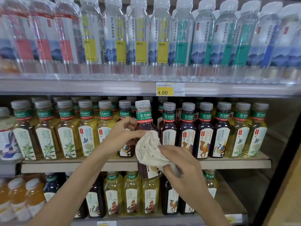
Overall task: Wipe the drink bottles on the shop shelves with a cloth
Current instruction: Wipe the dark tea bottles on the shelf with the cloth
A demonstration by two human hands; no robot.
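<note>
A dark tea bottle with a green neck band and grey cap is held out in front of the middle shelf. My left hand grips its shoulder just below the neck. My right hand holds a crumpled white cloth pressed against the bottle's front, covering most of its label. The bottle's lower part shows below the cloth. Behind it is the gap it came from in the row of tea bottles.
The top shelf carries clear soda water bottles above a price tag reading 4.00. Yellow and dark tea bottles fill the bottom shelf, with orange juice bottles at left. A dark cabinet frame stands at right.
</note>
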